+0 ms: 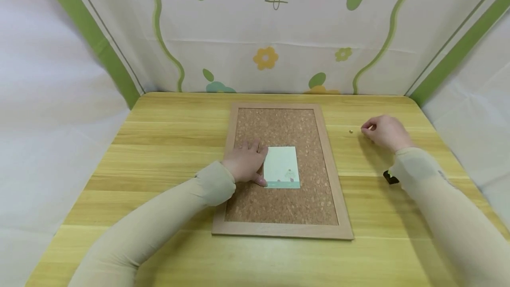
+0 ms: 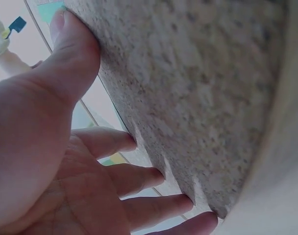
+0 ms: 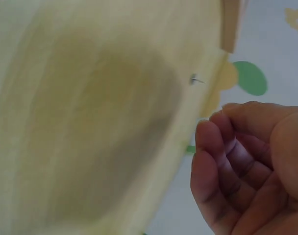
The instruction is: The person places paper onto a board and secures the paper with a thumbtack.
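A pale green note sheet (image 1: 280,166) with a teal lower band lies on a wood-framed cork board (image 1: 283,209). Spread across the cork at the sheet's left edge is my left hand (image 1: 245,162), its fingers straight. In the left wrist view, the left thumb (image 2: 73,56) touches the sheet's teal corner (image 2: 50,11). To the right of the board, my right hand (image 1: 385,132) is above the table with fingers curled and the thumb near the index fingertip. Whether something tiny sits between those tips is unclear. Just left of them, a small gold push pin (image 1: 350,131) lies on the table.
The board rests on a wood-grain table (image 1: 167,145). A small black object (image 1: 391,177) shows by the right wrist, partly hidden by the sleeve. A white printed curtain (image 1: 239,21) with flowers hangs behind the table's far edge.
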A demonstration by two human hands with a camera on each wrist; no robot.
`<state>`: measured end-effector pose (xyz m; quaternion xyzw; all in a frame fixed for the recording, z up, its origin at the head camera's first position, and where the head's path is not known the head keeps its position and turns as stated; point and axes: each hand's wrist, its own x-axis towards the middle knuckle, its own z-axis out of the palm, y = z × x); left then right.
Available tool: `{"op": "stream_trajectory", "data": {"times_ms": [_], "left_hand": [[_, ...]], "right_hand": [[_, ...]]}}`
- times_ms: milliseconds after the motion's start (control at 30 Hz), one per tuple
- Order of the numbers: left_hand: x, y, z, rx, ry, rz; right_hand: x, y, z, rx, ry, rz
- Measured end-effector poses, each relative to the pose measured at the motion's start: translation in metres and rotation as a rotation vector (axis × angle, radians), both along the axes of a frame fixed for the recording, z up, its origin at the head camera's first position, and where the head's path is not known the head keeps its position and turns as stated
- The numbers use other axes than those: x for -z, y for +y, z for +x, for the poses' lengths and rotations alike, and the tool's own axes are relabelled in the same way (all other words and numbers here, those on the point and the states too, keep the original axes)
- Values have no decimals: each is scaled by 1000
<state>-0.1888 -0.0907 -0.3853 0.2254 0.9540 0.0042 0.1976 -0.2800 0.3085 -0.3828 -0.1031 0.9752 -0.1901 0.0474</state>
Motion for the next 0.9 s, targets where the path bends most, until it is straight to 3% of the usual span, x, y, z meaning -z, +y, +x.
{"op": "stream_trajectory", "data": {"times_ms": [200, 900], "left_hand": [[0, 1, 1, 2, 1, -11], [0, 4, 1, -25, -24, -15]], "right_hand": [[11, 0, -8, -18, -3, 26], [21, -14, -27, -53, 44, 63]]}}
